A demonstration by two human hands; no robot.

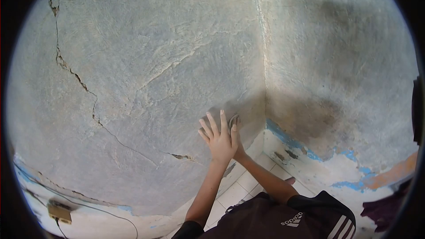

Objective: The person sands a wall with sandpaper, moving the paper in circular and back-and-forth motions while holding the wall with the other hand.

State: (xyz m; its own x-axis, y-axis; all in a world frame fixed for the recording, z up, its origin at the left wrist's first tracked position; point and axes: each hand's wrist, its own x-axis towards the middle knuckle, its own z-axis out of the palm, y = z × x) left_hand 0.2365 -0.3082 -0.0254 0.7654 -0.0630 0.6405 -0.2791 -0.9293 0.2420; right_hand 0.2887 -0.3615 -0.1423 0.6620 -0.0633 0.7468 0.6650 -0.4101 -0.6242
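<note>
Nearest, at the bottom, is a dark shirt with white stripes and lettering [265, 221]; two bare forearms reach up from it. The left hand [220, 147] shows its back, fingers spread wide, apparently flat against the rough grey plaster wall [133, 40]. The right hand [239, 148] is close beside and partly behind it; its finger spacing cannot be told. A small dark object, rounded at the edge [232, 120], lies at the fingers near the wall; which hand bears it is unclear. Good contact here would likely mean level palms, light even pressure and fingertips kept off the object's edge. Beyond, a pale vertical wall corner [264, 57] calls for shorter, gentler movement, and the jagged brown crack [79, 79], farther left, for a softer touch, as its edges could crumble.
</note>
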